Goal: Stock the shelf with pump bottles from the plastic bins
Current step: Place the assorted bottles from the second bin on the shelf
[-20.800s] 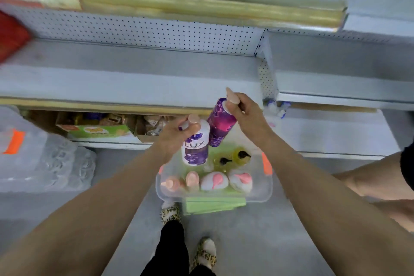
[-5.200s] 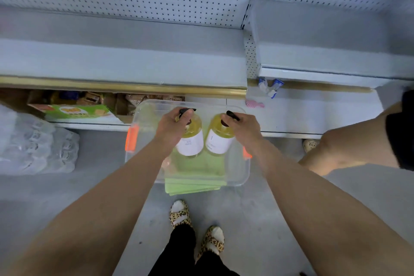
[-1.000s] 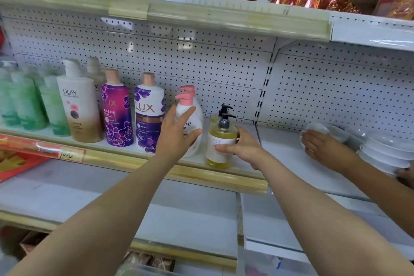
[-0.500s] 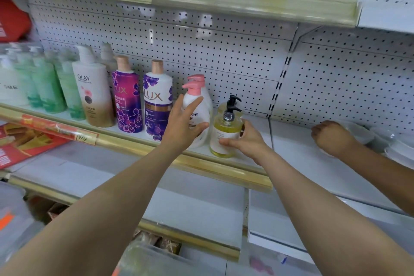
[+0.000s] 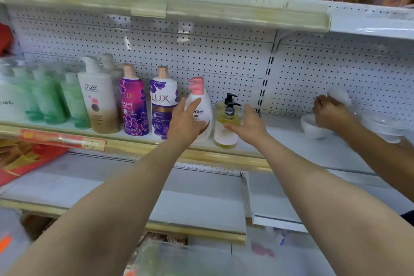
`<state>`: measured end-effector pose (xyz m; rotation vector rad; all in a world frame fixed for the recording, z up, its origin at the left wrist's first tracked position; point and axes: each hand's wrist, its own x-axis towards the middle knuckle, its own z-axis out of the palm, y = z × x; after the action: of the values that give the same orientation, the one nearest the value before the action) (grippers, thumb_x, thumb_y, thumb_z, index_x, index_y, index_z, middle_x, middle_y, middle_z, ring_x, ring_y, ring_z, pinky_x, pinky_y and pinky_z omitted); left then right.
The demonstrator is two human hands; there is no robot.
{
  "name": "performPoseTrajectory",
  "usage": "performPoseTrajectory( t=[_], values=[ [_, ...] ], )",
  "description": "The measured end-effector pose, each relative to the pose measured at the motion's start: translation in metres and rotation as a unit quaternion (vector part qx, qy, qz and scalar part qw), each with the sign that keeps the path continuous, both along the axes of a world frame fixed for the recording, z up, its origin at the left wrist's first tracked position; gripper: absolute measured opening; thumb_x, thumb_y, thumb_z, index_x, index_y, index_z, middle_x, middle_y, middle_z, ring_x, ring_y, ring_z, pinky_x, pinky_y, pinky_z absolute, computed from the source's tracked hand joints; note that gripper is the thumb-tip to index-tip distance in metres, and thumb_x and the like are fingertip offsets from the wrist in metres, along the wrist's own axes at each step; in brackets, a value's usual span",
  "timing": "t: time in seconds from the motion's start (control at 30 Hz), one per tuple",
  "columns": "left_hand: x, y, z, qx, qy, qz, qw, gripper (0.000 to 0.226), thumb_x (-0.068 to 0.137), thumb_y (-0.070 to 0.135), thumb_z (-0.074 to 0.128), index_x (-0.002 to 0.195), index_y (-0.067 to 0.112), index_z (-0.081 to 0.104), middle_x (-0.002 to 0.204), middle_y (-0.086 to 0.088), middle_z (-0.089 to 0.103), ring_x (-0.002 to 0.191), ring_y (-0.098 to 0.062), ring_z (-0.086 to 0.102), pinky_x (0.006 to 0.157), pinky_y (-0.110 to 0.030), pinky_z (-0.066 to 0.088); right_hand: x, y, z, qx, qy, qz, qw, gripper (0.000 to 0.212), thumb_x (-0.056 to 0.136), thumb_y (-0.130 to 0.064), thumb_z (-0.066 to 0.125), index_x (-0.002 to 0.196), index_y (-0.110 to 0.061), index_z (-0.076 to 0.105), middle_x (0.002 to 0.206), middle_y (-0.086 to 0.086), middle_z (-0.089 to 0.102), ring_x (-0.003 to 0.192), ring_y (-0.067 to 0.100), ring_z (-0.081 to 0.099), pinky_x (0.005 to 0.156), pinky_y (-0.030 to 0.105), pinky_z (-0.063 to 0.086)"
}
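On the middle shelf (image 5: 280, 139) a row of bottles stands upright. A white Dove bottle with a pink pump (image 5: 202, 101) and a yellow bottle with a black pump (image 5: 228, 119) stand at the row's right end, a second black pump just behind. My left hand (image 5: 186, 123) is spread in front of the Dove bottle with straight fingers, the thumb near its base. My right hand (image 5: 249, 125) is open beside the yellow bottle, fingertips at its label. Neither hand grips anything. The clear plastic bin (image 5: 179, 260) is a blur at the bottom edge.
Left of the Dove stand two purple Lux bottles (image 5: 164, 103), an Olay bottle (image 5: 98, 98) and several green bottles (image 5: 47, 96). Another person's hand (image 5: 329, 112) handles white bowls (image 5: 313, 126) on the shelf to the right. Lower shelves jut out below my arms.
My right hand has let go of the yellow bottle and opened beside it. My left hand stays spread before the Dove bottle. The other person's hand has lifted a bowl.
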<state>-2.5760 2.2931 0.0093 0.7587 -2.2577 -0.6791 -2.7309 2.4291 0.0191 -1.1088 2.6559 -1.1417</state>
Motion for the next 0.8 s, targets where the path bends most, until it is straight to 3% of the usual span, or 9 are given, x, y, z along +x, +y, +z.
performPoseTrajectory(
  t=[0.07, 0.2, 0.4, 0.5, 0.8],
  values=[
    [0.017, -0.001, 0.007, -0.007, -0.006, 0.01, 1.0, 0.073, 0.089, 0.023, 0.071, 0.152, 0.029, 0.035, 0.162, -0.014, 0.016, 0.149, -0.031, 0.014, 0.117, -0.044, 0.026, 0.015, 0.005, 0.013, 0.018, 0.037, -0.007, 0.999, 0.098, 0.079, -0.046, 0.078, 0.155, -0.018, 0.022, 0.156, 0.011, 0.032, 0.139, 0.032, 0.038, 0.108, 0.039, 0.036],
    [0.057, 0.0, 0.02, -0.049, -0.022, 0.026, 0.998, 0.073, 0.089, 0.022, 0.069, 0.152, 0.031, 0.032, 0.158, -0.016, 0.027, 0.145, -0.035, 0.023, 0.112, -0.047, 0.031, 0.056, 0.011, 0.032, 0.012, 0.115, 0.0, 0.993, 0.083, 0.082, -0.048, 0.073, 0.151, -0.028, 0.031, 0.145, 0.012, 0.044, 0.13, 0.032, 0.046, 0.101, 0.039, 0.042],
    [0.114, 0.009, 0.006, -0.031, -0.02, 0.019, 0.999, 0.066, 0.09, 0.027, 0.067, 0.149, 0.023, 0.038, 0.149, -0.013, 0.039, 0.136, -0.037, 0.033, 0.107, -0.049, 0.038, 0.121, 0.015, 0.026, 0.043, 0.14, 0.015, 0.989, 0.077, 0.084, -0.051, 0.069, 0.148, -0.023, 0.037, 0.146, 0.01, 0.046, 0.137, 0.031, 0.04, 0.104, 0.041, 0.041],
    [0.137, 0.012, -0.015, -0.006, -0.048, 0.027, 0.998, 0.064, 0.094, 0.031, 0.06, 0.151, 0.023, 0.034, 0.155, -0.014, 0.03, 0.141, -0.037, 0.027, 0.11, -0.05, 0.035, 0.145, 0.016, 0.006, 0.067, 0.116, 0.022, 0.991, 0.079, 0.085, -0.052, 0.068, 0.15, -0.024, 0.034, 0.15, 0.008, 0.044, 0.14, 0.028, 0.036, 0.105, 0.041, 0.04],
    [0.184, 0.021, -0.1, 0.076, -0.11, 0.026, 0.991, 0.059, 0.097, 0.038, 0.054, 0.151, 0.023, 0.036, 0.157, -0.017, 0.028, 0.144, -0.036, 0.024, 0.11, -0.051, 0.033, 0.179, 0.022, -0.077, 0.136, 0.045, 0.007, 0.99, 0.082, 0.083, -0.057, 0.068, 0.149, -0.021, 0.035, 0.147, 0.009, 0.042, 0.136, 0.028, 0.041, 0.102, 0.04, 0.04]
  ],
)
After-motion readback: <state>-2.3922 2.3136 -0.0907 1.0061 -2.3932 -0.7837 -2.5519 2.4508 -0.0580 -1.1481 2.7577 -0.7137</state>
